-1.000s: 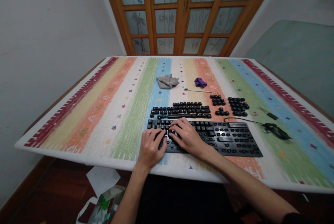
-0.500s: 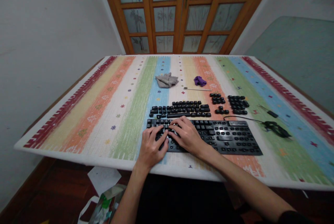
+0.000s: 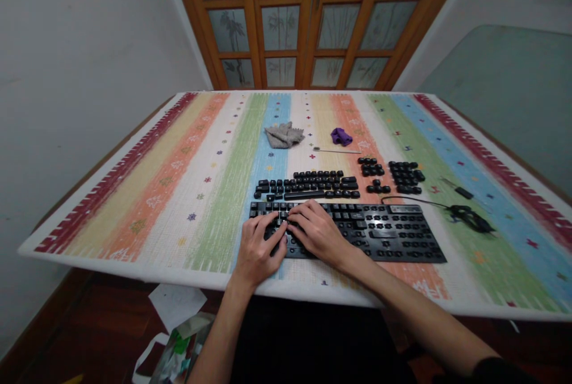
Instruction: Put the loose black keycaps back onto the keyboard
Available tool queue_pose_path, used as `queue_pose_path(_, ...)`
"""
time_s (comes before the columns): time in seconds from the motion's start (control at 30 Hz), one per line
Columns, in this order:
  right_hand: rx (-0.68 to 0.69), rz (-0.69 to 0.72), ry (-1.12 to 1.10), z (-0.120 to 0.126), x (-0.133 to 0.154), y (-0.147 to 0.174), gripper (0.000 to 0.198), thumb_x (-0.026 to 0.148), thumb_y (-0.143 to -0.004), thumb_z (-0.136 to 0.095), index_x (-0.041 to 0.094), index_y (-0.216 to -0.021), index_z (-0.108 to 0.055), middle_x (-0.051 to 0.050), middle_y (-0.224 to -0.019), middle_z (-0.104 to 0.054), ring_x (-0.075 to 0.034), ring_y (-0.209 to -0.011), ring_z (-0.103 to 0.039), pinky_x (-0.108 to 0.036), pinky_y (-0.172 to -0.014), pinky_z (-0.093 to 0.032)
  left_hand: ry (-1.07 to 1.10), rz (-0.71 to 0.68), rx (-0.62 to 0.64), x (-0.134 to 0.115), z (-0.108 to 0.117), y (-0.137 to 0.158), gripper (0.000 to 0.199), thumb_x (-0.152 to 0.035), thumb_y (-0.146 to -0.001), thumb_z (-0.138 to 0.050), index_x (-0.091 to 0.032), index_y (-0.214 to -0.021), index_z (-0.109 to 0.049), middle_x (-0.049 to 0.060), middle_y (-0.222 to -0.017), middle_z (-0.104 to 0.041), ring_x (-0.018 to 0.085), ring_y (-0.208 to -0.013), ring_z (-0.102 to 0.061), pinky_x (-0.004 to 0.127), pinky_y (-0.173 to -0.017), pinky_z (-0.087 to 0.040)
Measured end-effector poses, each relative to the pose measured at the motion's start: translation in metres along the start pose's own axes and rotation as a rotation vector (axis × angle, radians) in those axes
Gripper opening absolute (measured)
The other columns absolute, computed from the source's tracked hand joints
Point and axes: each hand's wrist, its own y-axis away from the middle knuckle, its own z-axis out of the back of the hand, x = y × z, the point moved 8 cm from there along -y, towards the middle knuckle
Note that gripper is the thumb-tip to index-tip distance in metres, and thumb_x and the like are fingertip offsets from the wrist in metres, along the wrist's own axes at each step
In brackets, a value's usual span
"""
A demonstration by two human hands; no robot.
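A black keyboard (image 3: 402, 235) lies near the table's front edge, with part of its upper left carrying keycaps and bare switches showing across its right side. My left hand (image 3: 259, 247) rests over the keyboard's left part, fingers bent and closed in. From the right, my right hand (image 3: 315, 229) reaches across with its fingers curled down. The fingertips of both hands meet around a small black keycap (image 3: 283, 215) on the keyboard. Below them, the hands hide several switches. Just behind the keyboard, loose keycaps (image 3: 319, 183) stand in rows, including a long space bar (image 3: 304, 195).
Farther back lie a grey cloth (image 3: 285, 135), a purple cloth (image 3: 342, 136) and a thin rod-like tool (image 3: 337, 151). More keycaps (image 3: 404, 177) are grouped at right, near a coiled cable (image 3: 471, 218). A striped cloth (image 3: 174, 193) covers the table. A bag (image 3: 179, 348) stands below the front edge.
The view has shifted slightly, so everything sits a little higher and to the left. Both hands stay at the same spot on the keyboard, their fingers barely moved.
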Motion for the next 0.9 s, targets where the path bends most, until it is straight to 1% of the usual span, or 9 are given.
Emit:
queue_pose_path(0.13, -0.004, -0.002, 0.007, 0.000, -0.001, 0.001, 0.017, 0.020, -0.098, -0.053, 0.015, -0.102, -0.069, -0.013, -0.103, -0.068, -0.026, -0.097, -0.054, -0.046, -0.086, -0.052, 0.000, -0.004, 0.002, -0.001, 0.000, -0.001, 0.033, -0.012, -0.084, -0.066, -0.021, -0.116, -0.068, 0.014, -0.125, -0.061, 0.028, -0.112, -0.053, 0.048, -0.093, -0.049)
queue_pose_path(0.4, 0.011, 0.019, 0.048, -0.002, 0.002, 0.002, 0.020, 0.018, -0.098, -0.050, 0.015, -0.101, -0.069, -0.013, -0.102, -0.067, -0.026, -0.097, -0.053, -0.044, -0.086, -0.050, 0.000, -0.001, 0.017, 0.001, -0.002, 0.000, 0.035, -0.013, -0.084, -0.064, -0.024, -0.117, -0.068, 0.012, -0.125, -0.062, 0.028, -0.111, -0.054, 0.048, -0.093, -0.049)
queue_pose_path(0.67, 0.094, 0.033, 0.118, -0.004, 0.006, -0.005, 0.023, 0.018, -0.100, -0.046, 0.013, -0.099, -0.069, -0.013, -0.101, -0.067, -0.027, -0.096, -0.051, -0.043, -0.084, -0.049, -0.008, 0.005, 0.025, 0.002, -0.004, 0.001, 0.035, -0.013, -0.085, -0.065, -0.023, -0.118, -0.066, 0.012, -0.126, -0.061, 0.028, -0.112, -0.053, 0.047, -0.095, -0.048)
queue_pose_path(0.9, 0.109, 0.006, 0.107, -0.003, 0.005, -0.009, 0.023, 0.019, -0.100, -0.046, 0.014, -0.098, -0.069, -0.013, -0.100, -0.067, -0.027, -0.095, -0.050, -0.045, -0.083, -0.049, -0.012, 0.000, 0.027, 0.002, -0.005, 0.001, 0.036, -0.013, -0.085, -0.065, -0.021, -0.120, -0.065, 0.013, -0.126, -0.061, 0.028, -0.112, -0.053, 0.047, -0.095, -0.048)
